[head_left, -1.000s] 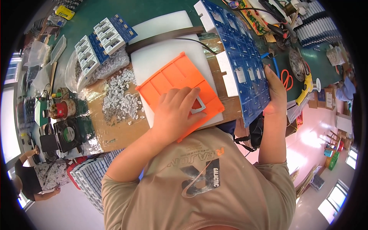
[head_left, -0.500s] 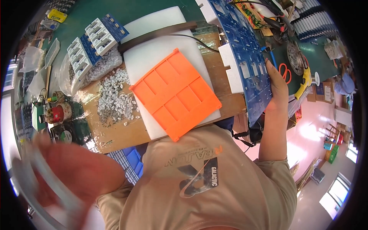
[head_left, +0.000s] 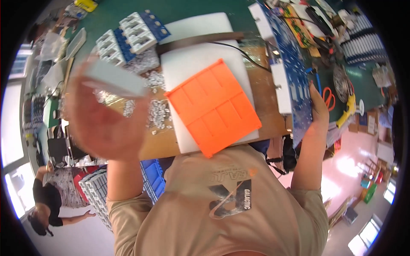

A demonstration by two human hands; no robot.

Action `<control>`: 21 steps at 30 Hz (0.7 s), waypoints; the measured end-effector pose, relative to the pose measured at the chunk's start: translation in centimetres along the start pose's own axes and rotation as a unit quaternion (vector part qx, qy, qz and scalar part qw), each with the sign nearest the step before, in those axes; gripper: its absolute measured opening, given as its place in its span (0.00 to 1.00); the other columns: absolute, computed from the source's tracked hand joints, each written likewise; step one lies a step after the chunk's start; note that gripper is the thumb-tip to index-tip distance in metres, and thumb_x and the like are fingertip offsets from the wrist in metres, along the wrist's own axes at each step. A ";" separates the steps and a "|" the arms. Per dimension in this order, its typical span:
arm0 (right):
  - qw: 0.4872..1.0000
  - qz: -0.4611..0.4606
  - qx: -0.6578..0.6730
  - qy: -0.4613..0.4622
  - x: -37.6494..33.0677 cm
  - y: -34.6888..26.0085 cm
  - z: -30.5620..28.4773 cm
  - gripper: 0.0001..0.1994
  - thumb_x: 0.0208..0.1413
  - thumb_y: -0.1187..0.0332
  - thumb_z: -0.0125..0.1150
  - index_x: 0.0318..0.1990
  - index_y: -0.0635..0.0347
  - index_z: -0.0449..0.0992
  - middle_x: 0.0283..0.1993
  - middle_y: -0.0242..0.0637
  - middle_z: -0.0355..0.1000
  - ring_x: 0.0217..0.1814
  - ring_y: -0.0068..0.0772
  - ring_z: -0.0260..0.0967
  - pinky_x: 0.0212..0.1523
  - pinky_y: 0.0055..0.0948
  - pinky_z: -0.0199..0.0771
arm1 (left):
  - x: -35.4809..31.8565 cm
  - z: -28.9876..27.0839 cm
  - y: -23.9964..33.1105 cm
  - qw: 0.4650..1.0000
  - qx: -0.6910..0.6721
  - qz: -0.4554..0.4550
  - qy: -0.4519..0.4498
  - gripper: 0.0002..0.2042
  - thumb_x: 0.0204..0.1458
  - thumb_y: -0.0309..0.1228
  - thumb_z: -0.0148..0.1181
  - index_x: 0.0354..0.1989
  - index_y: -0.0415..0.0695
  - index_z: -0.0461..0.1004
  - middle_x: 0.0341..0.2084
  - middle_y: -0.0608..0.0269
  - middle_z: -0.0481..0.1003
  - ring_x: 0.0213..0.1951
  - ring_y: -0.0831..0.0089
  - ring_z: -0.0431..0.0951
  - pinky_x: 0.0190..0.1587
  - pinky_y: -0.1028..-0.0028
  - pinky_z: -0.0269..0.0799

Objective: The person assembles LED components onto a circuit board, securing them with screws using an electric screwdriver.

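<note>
Left hand (head_left: 106,123), blurred, raised left: fingers grasping a smooth whitish piece (head_left: 114,78) | tan shirt (head_left: 188,192): dark emblem, printed lettering | right hand (head_left: 319,109): fingers gripping a tilted blue panel (head_left: 301,91) bearing white blocks (head_left: 280,91) | between hands, ribbed orange tray (head_left: 213,106) on white foam (head_left: 171,72), on counter (head_left: 273,123)

Tee (head_left: 183,213) is tan w/ short slvs (head_left: 130,217), dk front print (head_left: 224,196) (& orange mark (head_left: 253,172)).

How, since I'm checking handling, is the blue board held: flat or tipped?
Tipped: the blue board looks foreshortened, its edge in the right hand.
</note>
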State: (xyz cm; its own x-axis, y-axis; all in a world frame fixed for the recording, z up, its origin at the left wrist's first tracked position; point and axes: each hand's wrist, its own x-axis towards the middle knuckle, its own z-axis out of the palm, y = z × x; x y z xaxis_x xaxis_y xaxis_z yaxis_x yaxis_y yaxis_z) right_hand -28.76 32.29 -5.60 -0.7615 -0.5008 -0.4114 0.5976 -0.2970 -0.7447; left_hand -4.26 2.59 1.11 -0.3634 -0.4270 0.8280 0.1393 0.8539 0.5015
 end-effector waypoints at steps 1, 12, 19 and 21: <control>1.000 0.000 0.003 -0.025 -0.2 0.0 0.0 0.20 0.64 0.62 0.56 0.56 0.69 0.72 0.49 0.46 0.78 0.48 0.38 0.78 0.50 0.37 0.80 | -0.6 0.7 -1.0 0.997 0.021 0.070 -0.027 0.40 0.34 0.18 0.75 0.62 0.35 0.65 0.52 0.45 0.74 0.50 0.54 0.77 0.52 0.63 0.75; 0.988 -0.064 -0.128 -0.060 0.9 0.1 -0.7 0.19 0.68 0.61 0.54 0.56 0.68 0.73 0.49 0.39 0.77 0.47 0.28 0.76 0.50 0.26 0.75 | -1.9 0.9 -1.7 0.970 0.175 0.157 -0.066 0.41 0.35 0.21 0.75 0.64 0.40 0.64 0.51 0.45 0.73 0.49 0.55 0.77 0.51 0.64 0.76; 0.964 -0.113 -0.238 -0.022 2.4 1.7 1.2 0.20 0.66 0.61 0.57 0.57 0.70 0.74 0.49 0.36 0.77 0.49 0.23 0.73 0.52 0.24 0.71 | -2.5 0.5 -1.1 0.998 0.065 -0.012 -0.021 0.39 0.37 0.18 0.73 0.63 0.36 0.64 0.52 0.48 0.72 0.50 0.59 0.77 0.52 0.67 0.76; 0.964 -0.114 -0.239 -0.009 3.0 2.2 2.1 0.21 0.66 0.61 0.58 0.57 0.70 0.74 0.49 0.36 0.76 0.49 0.23 0.72 0.53 0.24 0.70 | -2.4 0.6 -0.2 0.935 -0.160 -0.313 -0.046 0.38 0.39 0.18 0.70 0.64 0.33 0.63 0.53 0.51 0.72 0.51 0.63 0.76 0.53 0.67 0.75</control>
State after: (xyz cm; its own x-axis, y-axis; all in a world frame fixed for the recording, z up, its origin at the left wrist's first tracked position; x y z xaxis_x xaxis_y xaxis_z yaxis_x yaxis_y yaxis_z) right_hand -29.18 28.49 -7.38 -0.8520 -0.4830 -0.2022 0.2281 0.0052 -0.9736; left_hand -3.93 3.62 -1.08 -0.5423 -0.7729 0.3294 0.1357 0.3063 0.9422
